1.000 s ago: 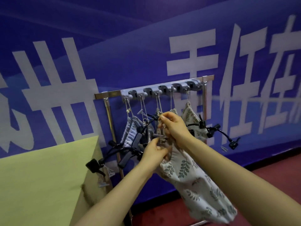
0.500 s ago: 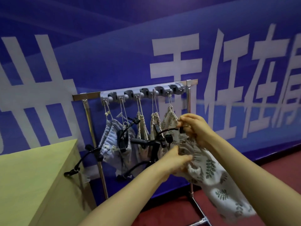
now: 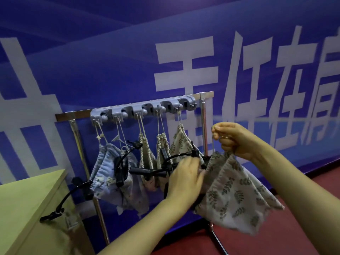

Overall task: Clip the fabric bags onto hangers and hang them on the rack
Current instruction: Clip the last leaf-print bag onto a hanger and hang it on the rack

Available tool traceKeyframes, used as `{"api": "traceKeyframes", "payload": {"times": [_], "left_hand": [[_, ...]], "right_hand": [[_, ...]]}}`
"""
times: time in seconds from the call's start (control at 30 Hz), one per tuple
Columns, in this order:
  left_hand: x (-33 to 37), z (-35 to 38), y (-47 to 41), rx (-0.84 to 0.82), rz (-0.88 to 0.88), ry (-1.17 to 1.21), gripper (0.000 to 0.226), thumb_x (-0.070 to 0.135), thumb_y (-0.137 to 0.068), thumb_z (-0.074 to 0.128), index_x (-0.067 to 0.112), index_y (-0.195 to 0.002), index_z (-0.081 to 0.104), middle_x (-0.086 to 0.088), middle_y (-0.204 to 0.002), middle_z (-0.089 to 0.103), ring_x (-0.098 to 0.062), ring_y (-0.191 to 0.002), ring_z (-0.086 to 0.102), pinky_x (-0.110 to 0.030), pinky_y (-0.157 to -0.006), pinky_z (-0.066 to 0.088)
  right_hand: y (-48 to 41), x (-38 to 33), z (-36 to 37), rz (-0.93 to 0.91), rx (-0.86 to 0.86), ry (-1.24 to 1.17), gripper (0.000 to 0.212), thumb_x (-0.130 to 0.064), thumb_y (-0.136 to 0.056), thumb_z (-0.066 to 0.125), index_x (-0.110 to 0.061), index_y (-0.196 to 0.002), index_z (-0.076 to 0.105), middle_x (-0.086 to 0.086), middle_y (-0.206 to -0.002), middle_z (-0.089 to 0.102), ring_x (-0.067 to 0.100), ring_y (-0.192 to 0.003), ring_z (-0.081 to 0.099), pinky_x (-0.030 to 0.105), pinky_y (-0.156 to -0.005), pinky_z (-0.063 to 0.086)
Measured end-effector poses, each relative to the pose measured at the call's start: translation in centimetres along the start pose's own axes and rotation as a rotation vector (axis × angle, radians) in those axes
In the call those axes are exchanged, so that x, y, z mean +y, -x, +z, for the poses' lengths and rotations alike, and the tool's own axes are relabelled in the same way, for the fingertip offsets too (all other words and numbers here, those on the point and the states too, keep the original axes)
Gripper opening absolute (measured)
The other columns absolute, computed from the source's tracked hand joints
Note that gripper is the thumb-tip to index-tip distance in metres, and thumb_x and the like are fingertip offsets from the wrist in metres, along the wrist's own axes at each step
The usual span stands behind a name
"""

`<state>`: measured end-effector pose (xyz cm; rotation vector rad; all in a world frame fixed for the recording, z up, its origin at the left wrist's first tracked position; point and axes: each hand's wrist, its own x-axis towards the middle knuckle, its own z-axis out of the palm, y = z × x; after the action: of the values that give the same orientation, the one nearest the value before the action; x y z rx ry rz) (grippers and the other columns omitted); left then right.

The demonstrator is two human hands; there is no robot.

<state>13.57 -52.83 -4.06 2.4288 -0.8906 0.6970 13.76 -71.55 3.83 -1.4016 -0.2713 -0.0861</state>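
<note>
Head view: right hand raised, fingers pinching drawstring of leaf-print bag; left hand blurred, fingers' state unclear

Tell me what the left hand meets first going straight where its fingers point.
Likely the gathered top of the leaf-print bag, held up by the right hand; the left hand looks almost on it. Depth is unclear.

two hands in view, both uncovered: left hand and right hand. behind each grip, left forearm and right forearm run bare to the frame edge. left hand motion-blurred, finger detail unreadable. small pale glint just below the right grip, not identifiable.
</note>
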Motion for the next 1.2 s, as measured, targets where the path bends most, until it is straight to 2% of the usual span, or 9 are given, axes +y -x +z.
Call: {"api": "traceKeyframes", "payload": {"times": [0.07, 0.2, 0.4, 0.7, 0.8, 0.9, 0.93, 1.1, 1.2], "left_hand": [[-0.2, 0.4, -1.8, 0.079, -0.011, 0.04, 0.015, 0.014, -0.086, 0.051, 0.01, -0.099, 0.057, -0.007, -0.101, 0.058, -0.026, -0.098, 0.051, -0.041, -0.082, 0.045], [-1.0, 1.1, -5.8, 0.033, -0.048, 0.033, 0.016, 0.002, -0.087, 0.047, 0.01, -0.098, 0.056, -0.006, -0.103, 0.057, -0.024, -0.101, 0.047, -0.036, -0.084, 0.042], [-1.1, 3.8, -11.2, -0.29, 0.015, -0.298, 0.022, 0.011, -0.09, 0.049, 0.009, -0.106, 0.063, -0.012, -0.113, 0.061, -0.032, -0.111, 0.052, -0.039, -0.085, 0.044], [-4.2, 10.7, -14.2, -0.775, -0.006, -0.404, 0.027, 0.027, -0.091, 0.048, 0.014, -0.113, 0.053, -0.008, -0.126, 0.056, -0.029, -0.115, 0.053, -0.041, -0.093, 0.047], [-5.6, 12.4, -14.2, -0.78, -0.019, -0.376, 0.044, 0.031, -0.091, 0.046, 0.02, -0.133, 0.039, -0.004, -0.144, 0.042, -0.028, -0.126, 0.047, -0.044, -0.099, 0.044], [-6.9, 12.9, -14.0, -0.73, 0.031, -0.384, 0.068, 0.023, -0.094, 0.044, 0.02, -0.151, 0.006, 0.002, -0.16, 0.004, -0.029, -0.136, 0.037, -0.045, -0.102, 0.042], [-7.0, 12.9, -13.8, -0.732, 0.065, -0.384, 0.069, 0.021, -0.094, 0.043, 0.021, -0.151, 0.005, 0.003, -0.16, 0.001, -0.029, -0.136, 0.036, -0.046, -0.102, 0.042], [-6.9, 11.5, -14.0, -0.693, 0.123, -0.494, 0.048, 0.022, -0.093, 0.044, 0.017, -0.139, 0.033, -0.008, -0.137, 0.042, -0.03, -0.123, 0.048, -0.044, -0.091, 0.047], [-7.5, 10.9, -12.8, -0.632, 0.068, -0.481, 0.031, 0.024, -0.093, 0.045, 0.016, -0.123, 0.048, -0.011, -0.123, 0.052, -0.033, -0.111, 0.056, -0.042, -0.088, 0.049]], "right_hand": [[-0.3, 0.3, -0.4, -0.005, -0.036, 0.018, 0.021, -0.013, -0.092, 0.046, -0.011, -0.076, 0.06, -0.001, -0.061, 0.06, 0.001, -0.032, 0.026, 0.014, -0.036, 0.019], [-0.9, 0.9, -0.6, -0.034, -0.024, -0.032, 0.013, -0.015, -0.087, 0.05, -0.009, -0.08, 0.059, -0.002, -0.061, 0.06, 0.001, -0.033, 0.027, 0.014, -0.036, 0.019], [-2.3, 2.5, -1.4, 0.006, 0.083, -0.073, 0.021, -0.01, -0.096, 0.044, -0.01, -0.082, 0.059, -0.003, -0.063, 0.061, 0.001, -0.033, 0.028, 0.013, -0.034, 0.023], [-4.4, 5.0, -2.8, 0.111, 0.116, -0.053, 0.02, -0.012, -0.096, 0.045, -0.009, -0.083, 0.061, -0.001, -0.067, 0.062, 0.002, -0.036, 0.026, 0.014, -0.035, 0.022], [-5.1, 5.5, -2.9, 0.11, 0.118, -0.069, 0.021, -0.012, -0.096, 0.045, -0.009, -0.082, 0.06, -0.002, -0.067, 0.062, 0.002, -0.036, 0.026, 0.014, -0.036, 0.021], [-5.8, 6.1, -2.9, 0.127, 0.065, -0.092, 0.021, -0.011, -0.096, 0.044, -0.009, -0.081, 0.059, -0.002, -0.066, 0.061, 0.002, -0.035, 0.025, 0.015, -0.037, 0.018], [-5.8, 6.2, -2.9, 0.13, 0.031, -0.102, 0.021, -0.011, -0.096, 0.044, -0.008, -0.081, 0.059, -0.002, -0.065, 0.061, 0.002, -0.035, 0.025, 0.015, -0.038, 0.017], [-5.9, 6.1, -2.4, 0.175, -0.178, -0.108, 0.027, -0.011, -0.092, 0.048, -0.011, -0.072, 0.065, 0.0, -0.064, 0.063, 0.0, -0.032, 0.026, 0.012, -0.033, 0.023], [-5.1, 6.0, -2.2, 0.205, -0.365, -0.089, 0.027, -0.014, -0.09, 0.052, -0.014, -0.069, 0.069, -0.003, -0.061, 0.065, -0.002, -0.031, 0.029, 0.01, -0.033, 0.025]]}}
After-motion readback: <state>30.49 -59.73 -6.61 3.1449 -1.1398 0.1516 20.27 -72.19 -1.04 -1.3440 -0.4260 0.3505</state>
